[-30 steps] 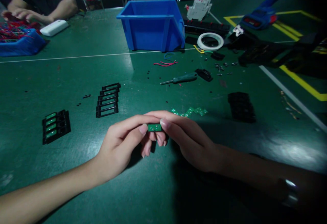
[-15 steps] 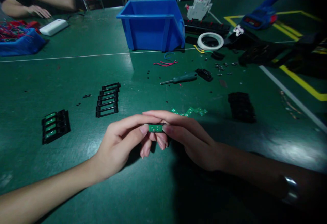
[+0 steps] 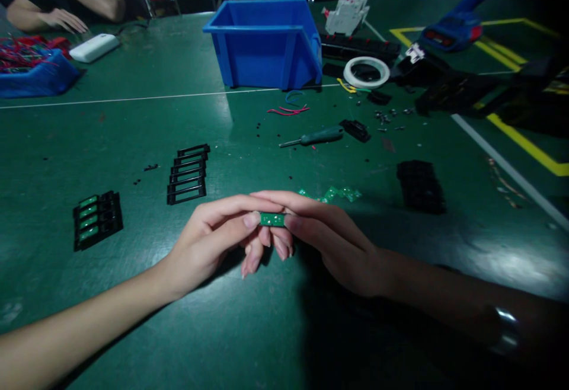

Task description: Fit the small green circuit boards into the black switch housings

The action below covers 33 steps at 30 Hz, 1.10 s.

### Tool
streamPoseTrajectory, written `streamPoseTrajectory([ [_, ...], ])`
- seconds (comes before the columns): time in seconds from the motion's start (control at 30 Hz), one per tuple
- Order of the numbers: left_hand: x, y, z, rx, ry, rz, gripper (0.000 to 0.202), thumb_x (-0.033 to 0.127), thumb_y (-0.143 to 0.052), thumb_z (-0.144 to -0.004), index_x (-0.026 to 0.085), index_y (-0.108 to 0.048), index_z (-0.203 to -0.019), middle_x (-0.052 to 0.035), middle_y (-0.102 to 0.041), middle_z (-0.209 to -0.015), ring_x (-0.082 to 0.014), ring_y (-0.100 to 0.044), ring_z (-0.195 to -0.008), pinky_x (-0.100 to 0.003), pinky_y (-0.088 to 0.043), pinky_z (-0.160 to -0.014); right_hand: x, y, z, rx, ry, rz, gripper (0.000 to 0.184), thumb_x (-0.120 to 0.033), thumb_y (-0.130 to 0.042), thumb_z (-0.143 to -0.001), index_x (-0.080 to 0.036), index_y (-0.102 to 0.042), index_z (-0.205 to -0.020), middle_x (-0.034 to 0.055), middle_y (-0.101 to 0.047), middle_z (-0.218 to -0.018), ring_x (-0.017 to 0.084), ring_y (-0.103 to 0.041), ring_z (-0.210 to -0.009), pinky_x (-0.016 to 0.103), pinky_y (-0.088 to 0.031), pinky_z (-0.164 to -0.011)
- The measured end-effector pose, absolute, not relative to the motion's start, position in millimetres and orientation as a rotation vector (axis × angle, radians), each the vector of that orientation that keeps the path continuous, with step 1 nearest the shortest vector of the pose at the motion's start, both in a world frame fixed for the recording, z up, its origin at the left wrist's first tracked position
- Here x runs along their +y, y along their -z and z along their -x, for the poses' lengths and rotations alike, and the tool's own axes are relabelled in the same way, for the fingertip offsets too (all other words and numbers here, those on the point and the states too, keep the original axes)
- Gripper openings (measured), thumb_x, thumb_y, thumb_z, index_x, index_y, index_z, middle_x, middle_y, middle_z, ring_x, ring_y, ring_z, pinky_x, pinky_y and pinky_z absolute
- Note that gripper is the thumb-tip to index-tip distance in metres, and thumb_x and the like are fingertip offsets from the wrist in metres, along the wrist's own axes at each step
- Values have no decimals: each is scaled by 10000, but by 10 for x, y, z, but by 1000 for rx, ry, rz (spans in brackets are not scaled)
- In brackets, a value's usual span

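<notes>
A small green circuit board (image 3: 272,219) is pinched between both hands just above the green table (image 3: 133,295). My left hand (image 3: 208,242) grips its left end with thumb and fingers closed. My right hand (image 3: 329,236) pinches its right end the same way. More green board pieces (image 3: 331,194) lie on the table just behind my fingers. To the left lie a row of empty black frames (image 3: 187,173) and a group of black frames with green boards in them (image 3: 96,219).
A blue bin (image 3: 267,43) stands at the back centre. Nearer lie a green-handled screwdriver (image 3: 313,137), wire scraps (image 3: 288,108), a white tape roll (image 3: 365,72) and a black parts pile (image 3: 420,185). Another person's hand (image 3: 62,19) rests far left by a white box (image 3: 93,47).
My two hands have risen slightly with the board and the left wrist has turned a little. The other person's arms at the far left have shifted.
</notes>
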<state>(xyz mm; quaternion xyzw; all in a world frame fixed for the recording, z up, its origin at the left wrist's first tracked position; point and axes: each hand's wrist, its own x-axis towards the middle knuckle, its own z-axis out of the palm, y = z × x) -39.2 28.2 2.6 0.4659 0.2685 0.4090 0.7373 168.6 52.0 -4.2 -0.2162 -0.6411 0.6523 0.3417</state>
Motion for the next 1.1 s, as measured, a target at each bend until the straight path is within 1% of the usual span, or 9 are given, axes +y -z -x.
streamPoseTrajectory([
  [0.2,287,-22,393,603,-898,-1006,280,182,-523,-1026,155,-712,-1231,-117,-756,-908,-120,-618,-579,-246,-462,-524,520,26,-1688,-1692,-1685,593,408,-319,-417,-1081,-107,-577,-1390,19,-621,-757,154,-573,-709,285,-478,-680],
  [0.3,287,-10,398,602,-895,-1002,279,196,-531,-1025,160,-708,-1238,-116,-756,-902,-124,-621,-578,-244,-462,-518,517,21,-1688,-1680,-1687,599,411,-317,-424,-1080,-106,-572,-1399,21,-624,-760,153,-570,-707,284,-480,-679],
  [0.43,293,-6,403,588,-896,-993,278,177,-514,-1032,169,-710,-1228,-112,-759,-920,-119,-622,-579,-247,-464,-527,516,26,-1690,-1685,-1687,590,418,-324,-422,-1082,-118,-564,-1418,14,-617,-748,151,-570,-707,280,-477,-678],
  [0.63,293,-10,407,599,-889,-969,263,191,-522,-1031,166,-706,-1218,-94,-745,-856,-127,-625,-574,-258,-463,-534,518,48,-1692,-1684,-1686,561,406,-324,-418,-1089,-127,-565,-1412,12,-614,-760,147,-574,-716,279,-475,-684],
  [0.8,290,-13,405,601,-893,-957,254,196,-525,-1029,166,-710,-1201,-71,-718,-777,-133,-625,-569,-269,-473,-556,517,34,-1691,-1701,-1659,564,379,-326,-423,-1085,-128,-601,-1355,13,-616,-754,154,-581,-723,289,-483,-702],
  [0.93,305,-15,399,572,-891,-952,264,179,-507,-1029,161,-707,-1201,-104,-754,-869,-135,-640,-588,-254,-462,-533,519,26,-1686,-1683,-1690,568,369,-325,-422,-1087,-126,-604,-1338,15,-609,-763,152,-574,-725,287,-472,-696],
  [1.1,317,-13,393,539,-896,-945,281,196,-491,-1029,154,-711,-1200,-115,-763,-903,-128,-636,-595,-249,-456,-540,526,41,-1682,-1689,-1684,544,356,-302,-422,-1089,-111,-610,-1322,15,-602,-765,142,-560,-718,277,-458,-684],
])
